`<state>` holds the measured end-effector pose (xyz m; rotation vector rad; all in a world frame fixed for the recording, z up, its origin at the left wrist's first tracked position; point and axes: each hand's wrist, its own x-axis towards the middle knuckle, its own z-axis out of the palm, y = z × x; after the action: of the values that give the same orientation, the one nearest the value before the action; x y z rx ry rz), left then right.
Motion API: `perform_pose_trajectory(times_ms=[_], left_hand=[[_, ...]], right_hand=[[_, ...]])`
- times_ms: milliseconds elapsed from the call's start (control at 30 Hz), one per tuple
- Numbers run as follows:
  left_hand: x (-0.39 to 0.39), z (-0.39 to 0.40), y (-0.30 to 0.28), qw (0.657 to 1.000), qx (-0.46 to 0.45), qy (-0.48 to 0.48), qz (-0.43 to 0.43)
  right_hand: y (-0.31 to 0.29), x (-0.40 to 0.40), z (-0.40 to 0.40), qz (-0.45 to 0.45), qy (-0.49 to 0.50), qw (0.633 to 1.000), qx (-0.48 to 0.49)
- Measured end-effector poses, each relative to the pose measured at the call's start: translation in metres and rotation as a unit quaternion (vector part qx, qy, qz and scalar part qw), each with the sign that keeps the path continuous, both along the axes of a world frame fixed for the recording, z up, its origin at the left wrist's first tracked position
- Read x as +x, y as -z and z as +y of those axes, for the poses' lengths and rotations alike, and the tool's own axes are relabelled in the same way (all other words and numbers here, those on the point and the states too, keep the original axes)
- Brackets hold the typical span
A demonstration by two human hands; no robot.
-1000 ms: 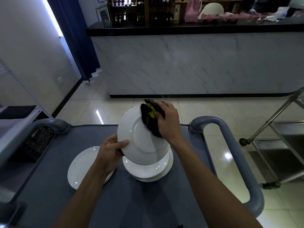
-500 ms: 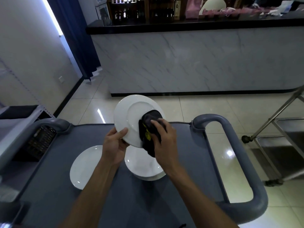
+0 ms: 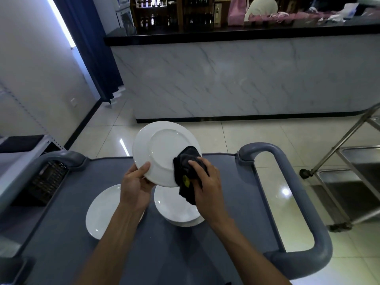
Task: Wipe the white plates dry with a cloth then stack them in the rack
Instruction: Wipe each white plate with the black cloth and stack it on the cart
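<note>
Against the plate [image 3: 162,153], right hand [image 3: 207,186] presses cloth [image 3: 186,171].

Dim interior; daylight strip upper left; glare spots on floor tiles [image 3: 284,191]; wide-angle edge bending.

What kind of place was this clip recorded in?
Probably a bar or restaurant service area. A long marble-fronted counter with a dark top runs across the room, shelves of bottles stand behind it, and white plates are being wiped over a grey service cart, with a steel trolley nearby.
</note>
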<state>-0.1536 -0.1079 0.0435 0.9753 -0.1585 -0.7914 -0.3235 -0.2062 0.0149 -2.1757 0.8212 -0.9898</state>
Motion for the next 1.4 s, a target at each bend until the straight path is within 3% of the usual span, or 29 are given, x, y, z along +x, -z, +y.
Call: perform_pose_trajectory(times_ms=[233, 400, 500, 667, 733, 800, 967, 1100, 1400], left_hand=[[-0.001, 0.002, -0.005, 0.999, 0.029, -0.005, -0.022], [-0.010, 0.000, -0.006, 0.966, 0.103, -0.020, -0.235], [-0.013, -0.004, -0.005, 0.903, 0.163, -0.034, -0.396], [-0.014, -0.008, 0.000, 0.696, 0.262, -0.006, -0.668], [-0.017, -0.007, 0.003, 0.632, 0.259, 0.014, -0.730], [-0.023, -0.006, 0.003, 0.592, 0.268, 0.030, -0.759], [-0.030, -0.005, 0.011, 0.539, 0.268, 0.042, -0.798], [-0.027, -0.003, 0.022, 0.533, 0.283, 0.038, -0.797], [-0.029, 0.004, 0.050, 0.472, 0.270, 0.051, -0.838]], right_hand=[[-0.001, -0.010, -0.026, -0.003, 0.048, 0.998, 0.040], [-0.003, -0.021, -0.036, -0.015, 0.075, 0.996, 0.043], [-0.005, -0.028, -0.038, -0.030, 0.079, 0.996, 0.041], [-0.009, -0.042, -0.038, -0.049, 0.084, 0.995, 0.036], [-0.010, -0.047, -0.038, -0.049, 0.088, 0.994, 0.032], [-0.010, -0.049, -0.037, -0.048, 0.087, 0.994, 0.035], [-0.008, -0.051, -0.035, -0.035, 0.090, 0.995, 0.036], [-0.003, -0.051, -0.034, -0.024, 0.092, 0.994, 0.044], [0.002, -0.050, -0.040, -0.012, 0.098, 0.994, 0.042]])
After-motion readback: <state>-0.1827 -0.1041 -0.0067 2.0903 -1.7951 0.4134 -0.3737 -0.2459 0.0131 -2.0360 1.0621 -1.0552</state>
